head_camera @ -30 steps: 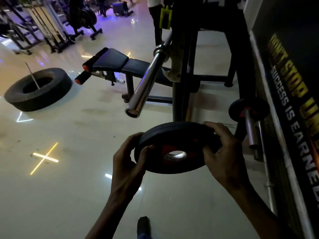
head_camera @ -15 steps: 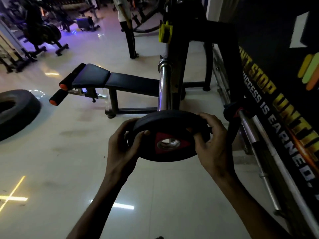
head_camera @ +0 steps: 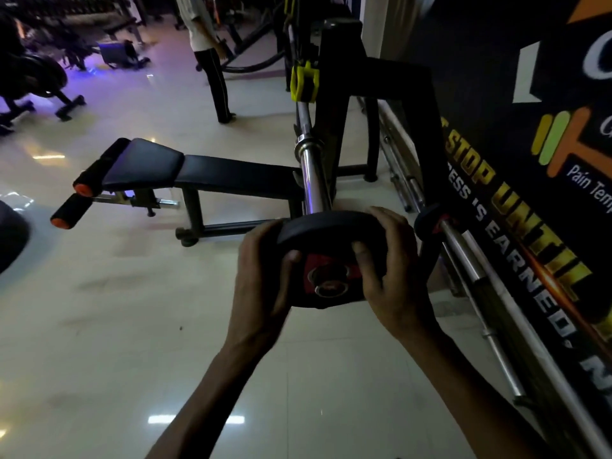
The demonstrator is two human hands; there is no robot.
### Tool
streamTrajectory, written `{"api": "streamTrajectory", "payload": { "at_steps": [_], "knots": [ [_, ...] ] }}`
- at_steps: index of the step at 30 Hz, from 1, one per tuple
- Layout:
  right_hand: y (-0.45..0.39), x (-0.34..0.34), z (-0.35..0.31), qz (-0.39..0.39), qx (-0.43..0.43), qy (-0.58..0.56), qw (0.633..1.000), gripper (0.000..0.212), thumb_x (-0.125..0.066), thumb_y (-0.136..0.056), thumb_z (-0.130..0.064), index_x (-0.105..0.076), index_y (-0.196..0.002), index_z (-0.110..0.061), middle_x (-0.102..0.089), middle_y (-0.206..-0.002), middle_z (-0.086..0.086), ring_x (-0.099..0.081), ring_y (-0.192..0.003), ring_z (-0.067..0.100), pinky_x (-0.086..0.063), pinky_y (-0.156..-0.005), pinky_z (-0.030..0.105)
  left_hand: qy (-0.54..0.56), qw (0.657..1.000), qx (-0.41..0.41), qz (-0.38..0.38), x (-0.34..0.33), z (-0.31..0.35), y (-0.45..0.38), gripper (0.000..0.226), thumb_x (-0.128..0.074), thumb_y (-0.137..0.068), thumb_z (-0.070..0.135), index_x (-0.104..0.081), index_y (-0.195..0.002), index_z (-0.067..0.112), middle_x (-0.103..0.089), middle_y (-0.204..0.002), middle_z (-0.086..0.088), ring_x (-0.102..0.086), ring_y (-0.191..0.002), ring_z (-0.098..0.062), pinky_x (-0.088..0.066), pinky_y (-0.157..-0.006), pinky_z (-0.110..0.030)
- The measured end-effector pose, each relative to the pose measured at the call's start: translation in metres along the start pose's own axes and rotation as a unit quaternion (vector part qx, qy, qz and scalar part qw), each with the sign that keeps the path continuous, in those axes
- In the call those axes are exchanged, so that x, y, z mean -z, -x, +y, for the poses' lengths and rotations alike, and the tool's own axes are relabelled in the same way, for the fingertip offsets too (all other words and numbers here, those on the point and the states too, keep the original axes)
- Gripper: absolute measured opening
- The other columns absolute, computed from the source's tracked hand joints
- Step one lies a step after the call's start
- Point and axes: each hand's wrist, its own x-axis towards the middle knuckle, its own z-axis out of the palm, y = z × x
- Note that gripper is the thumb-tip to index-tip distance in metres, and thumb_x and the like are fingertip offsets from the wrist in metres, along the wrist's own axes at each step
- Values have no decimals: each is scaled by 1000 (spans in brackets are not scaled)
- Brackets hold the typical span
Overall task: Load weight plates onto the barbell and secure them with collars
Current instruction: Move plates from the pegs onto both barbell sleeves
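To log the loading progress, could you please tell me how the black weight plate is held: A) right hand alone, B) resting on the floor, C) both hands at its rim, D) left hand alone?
C: the left hand and right hand grip opposite sides of the weight plate at the barbell sleeve.

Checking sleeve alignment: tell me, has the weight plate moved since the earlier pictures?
Yes. The weight plate went from below-right of the barbell sleeve end onto it.

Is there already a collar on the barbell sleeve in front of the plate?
No: the barbell sleeve is bare chrome beyond the weight plate both hands hold.
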Motion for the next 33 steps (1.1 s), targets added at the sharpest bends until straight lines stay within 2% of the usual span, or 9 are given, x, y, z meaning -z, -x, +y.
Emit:
{"api": "streamTrajectory", "payload": {
  "at_steps": [2,4,6,9,11,16,23,33],
  "knots": [
    [4,-10,10,0,38,45,998,71,-64,-98,-37,-32,-156,-13,-34,-160,4,-35,-150,18,-41,-118,38,-69,996,-51,-17,-9,-5,-2,69,-57,-100,47,-32,-155,13,-37,-157,-3,-34,-148,-18,-33,-121,-38],
    [2,-19,20,21,69,76,995,80,-65,-96,-40,-24,-160,-13,-27,-165,7,-29,-155,22,-39,-120,43,-100,991,-90,-10,-17,-14,-11,78,-62,-97,44,-23,-157,12,-28,-163,-8,-27,-153,-24,-28,-123,-53],
    [-9,-28,30,33,91,99,990,83,-64,-97,-42,-20,-161,-14,-25,-166,9,-27,-156,25,-36,-122,44,-101,989,-110,1,-25,-27,-26,79,-61,-99,44,-20,-158,10,-22,-166,-9,-22,-156,-29,-28,-121,-61],
    [-42,-46,44,34,98,124,987,82,-61,-98,-46,-21,-161,-12,-24,-168,9,-23,-158,24,-29,-126,40,-89,991,-95,5,-34,-51,-55,88,-74,-95,27,-17,-159,7,-16,-170,-12,-17,-158,-32,-28,-122,-60],
    [-70,-60,55,26,94,128,987,79,-60,-99,-46,-23,-160,-11,-23,-169,9,-20,-159,22,-29,-126,40,-76,993,-87,0,-41,-67,-81,87,-72,-97,22,-15,-160,6,-14,-170,-13,-15,-159,-32,-28,-123,-58],
    [-146,-92,91,-13,97,106,990,74,-57,-103,-44,-27,-160,-8,-25,-168,8,-19,-159,23,-34,-123,48,-72,996,-48,-7,-62,-101,-159,83,-67,-99,27,-14,-160,6,-18,-169,-18,-17,-158,-34,-27,-123,-57],
    [-222,-129,126,-37,49,105,993,75,-57,-102,-46,-27,-160,-8,-23,-169,10,-21,-159,25,-35,-122,49,-110,994,-1,-18,-83,-129,-238,82,-62,-101,34,-17,-160,0,-19,-168,-19,-18,-158,-33,-27,-124,-57],
    [-235,-135,135,-43,48,80,995,74,-61,-101,-42,-29,-159,-8,-26,-168,12,-22,-158,27,-35,-122,51,-114,993,24,-34,-85,-138,-251,82,-67,-100,31,-18,-160,3,-22,-167,-17,-25,-155,-31,-32,-122,-56]
  ]
}}
